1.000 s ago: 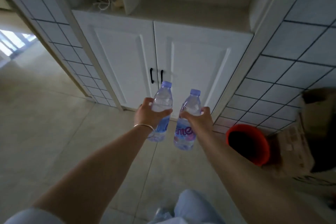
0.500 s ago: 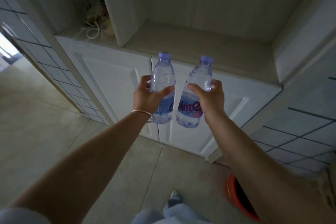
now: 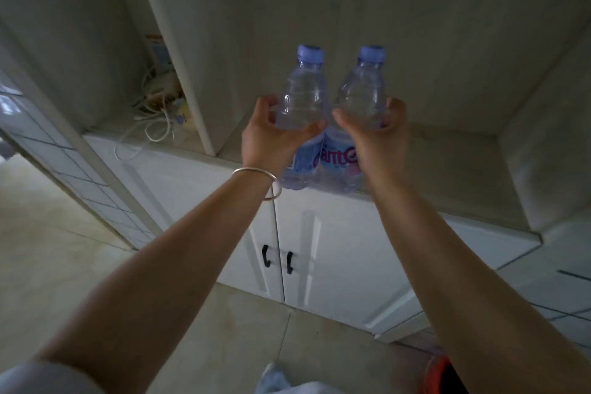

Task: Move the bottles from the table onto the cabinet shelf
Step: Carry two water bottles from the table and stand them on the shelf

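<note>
**Two water bottles being held at a cabinet shelf**

In the centre of the frame, a person is reaching both bare arms forward. The left hand (image 3: 270, 137) is wrapping closed around the left bottle (image 3: 302, 99), and the right hand (image 3: 377, 134) is gripping the right bottle (image 3: 363, 96) the same way. Both clear bottles are standing upright, side by side and touching, with pale blue caps. Their bases are sitting at the front edge of the cabinet shelf (image 3: 447, 163), a pale open recess filling the upper right of the frame. A thin bracelet (image 3: 256, 173) is circling the left wrist. Below, white cabinet doors (image 3: 335, 249) with black handles are showing closed. In the left compartment, white cables (image 3: 153, 125) are lying tangled. Beige floor tiles (image 3: 48, 249) are filling the lower left.
</note>
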